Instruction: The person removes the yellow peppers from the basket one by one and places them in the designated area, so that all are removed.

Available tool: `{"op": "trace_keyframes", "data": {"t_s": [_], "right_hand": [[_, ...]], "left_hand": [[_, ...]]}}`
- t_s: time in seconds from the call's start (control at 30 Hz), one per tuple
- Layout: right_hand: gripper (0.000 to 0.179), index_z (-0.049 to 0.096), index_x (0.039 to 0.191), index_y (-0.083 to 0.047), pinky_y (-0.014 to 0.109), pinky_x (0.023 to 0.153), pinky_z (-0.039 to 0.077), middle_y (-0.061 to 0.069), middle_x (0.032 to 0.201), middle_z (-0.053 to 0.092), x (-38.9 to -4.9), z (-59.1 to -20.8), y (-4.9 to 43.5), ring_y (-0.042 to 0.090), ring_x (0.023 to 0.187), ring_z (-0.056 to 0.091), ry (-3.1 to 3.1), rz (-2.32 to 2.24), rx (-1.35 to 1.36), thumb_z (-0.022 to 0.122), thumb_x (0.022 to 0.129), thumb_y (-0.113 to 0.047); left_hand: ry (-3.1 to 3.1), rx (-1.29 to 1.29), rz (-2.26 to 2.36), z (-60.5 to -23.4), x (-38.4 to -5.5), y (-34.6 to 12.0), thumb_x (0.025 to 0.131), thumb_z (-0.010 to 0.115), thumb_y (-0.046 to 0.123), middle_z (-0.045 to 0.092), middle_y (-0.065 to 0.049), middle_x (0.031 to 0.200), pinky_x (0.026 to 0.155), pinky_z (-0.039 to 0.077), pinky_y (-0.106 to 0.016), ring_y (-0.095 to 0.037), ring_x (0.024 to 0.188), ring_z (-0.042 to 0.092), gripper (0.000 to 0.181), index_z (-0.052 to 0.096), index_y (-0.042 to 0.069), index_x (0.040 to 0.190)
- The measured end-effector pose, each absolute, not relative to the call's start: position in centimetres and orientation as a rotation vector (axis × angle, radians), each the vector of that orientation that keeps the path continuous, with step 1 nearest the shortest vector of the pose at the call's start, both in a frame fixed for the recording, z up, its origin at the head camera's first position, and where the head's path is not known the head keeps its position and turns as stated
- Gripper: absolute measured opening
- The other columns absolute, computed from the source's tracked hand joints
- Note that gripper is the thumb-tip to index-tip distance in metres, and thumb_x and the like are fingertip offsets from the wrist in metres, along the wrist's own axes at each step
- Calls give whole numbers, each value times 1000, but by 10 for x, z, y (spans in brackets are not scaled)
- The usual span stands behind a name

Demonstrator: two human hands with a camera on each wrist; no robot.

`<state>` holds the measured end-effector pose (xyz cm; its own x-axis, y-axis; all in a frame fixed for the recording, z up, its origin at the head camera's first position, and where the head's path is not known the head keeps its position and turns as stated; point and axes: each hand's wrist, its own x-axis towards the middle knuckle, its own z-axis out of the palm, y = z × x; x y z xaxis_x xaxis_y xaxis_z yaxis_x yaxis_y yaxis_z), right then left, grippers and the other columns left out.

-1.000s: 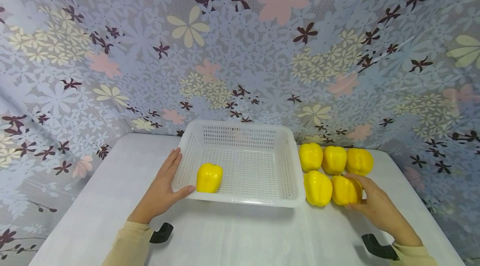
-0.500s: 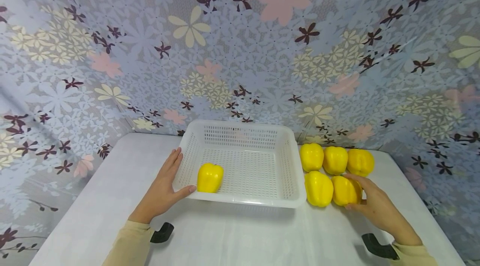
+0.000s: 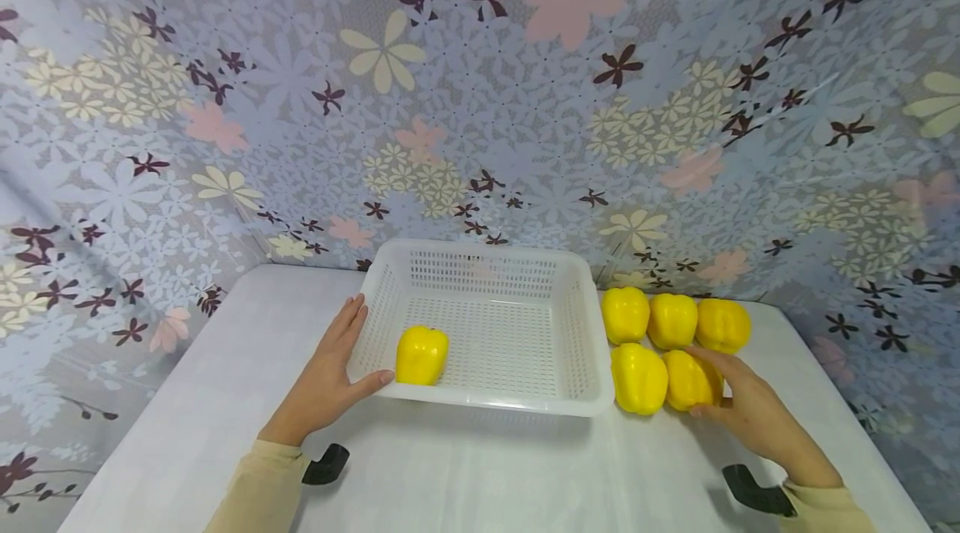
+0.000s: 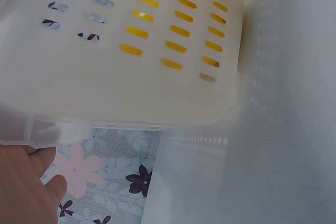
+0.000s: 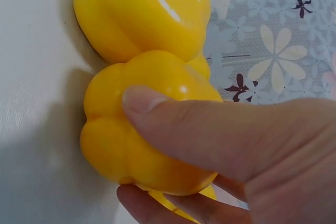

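A yellow bell pepper (image 3: 684,379) in the front row right of the basket is gripped by my right hand (image 3: 750,412). In the right wrist view my thumb lies across that pepper (image 5: 105,145), with other fingers at its far side. My left hand (image 3: 322,387) rests spread at the left front corner of a white perforated plastic basket (image 3: 510,404), thumb at the front rim and fingers along the left side. Inside the basket, near that corner, sits another yellow bell pepper (image 3: 422,356). The left wrist view shows the slotted basket wall (image 4: 121,87) with yellow behind it.
Beside the held pepper is a front-row pepper (image 3: 638,379). Behind them stand a back-row left pepper (image 3: 626,314), a middle pepper (image 3: 672,320) and a right pepper (image 3: 723,324). Everything is on a white table (image 3: 465,475) against a flower-patterned cloth (image 3: 480,99).
The view has shifted very slightly. Both hands keep their places, the right one on the same bell pepper and the left one at the basket corner.
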<state>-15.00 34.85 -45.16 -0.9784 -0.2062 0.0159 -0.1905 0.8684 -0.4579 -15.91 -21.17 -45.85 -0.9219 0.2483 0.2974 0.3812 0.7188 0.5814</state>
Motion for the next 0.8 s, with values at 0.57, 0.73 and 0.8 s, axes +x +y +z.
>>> {"op": "trace_keyframes", "data": {"t_s": [0.57,0.73,0.8], "right_hand": [[87,34,150,5,61,87,53,36,148,34,-154,-450,346,58,127,39,2986,-728,-305,83,82,-20],[89,34,150,5,60,86,54,37,147,34,-154,-448,346,58,127,40,2983,-723,-274,84,82,-23],[90,34,150,5,58,85,55,37,147,34,-154,-447,346,57,126,40,2985,-736,-259,84,82,-25]], "left_hand": [[-2728,-501,-997,-458,-159,-211,86,74,47,9,-13,168,116,21,-66,-35,154,8,103,20,-1,159],[-2720,-509,-1007,-458,-159,-211,86,75,46,9,-12,168,116,21,-66,-35,154,8,103,20,-2,158],[-2716,-514,-1011,-458,-159,-211,86,75,45,9,-13,168,116,20,-66,-35,153,8,102,20,-2,158]]}}
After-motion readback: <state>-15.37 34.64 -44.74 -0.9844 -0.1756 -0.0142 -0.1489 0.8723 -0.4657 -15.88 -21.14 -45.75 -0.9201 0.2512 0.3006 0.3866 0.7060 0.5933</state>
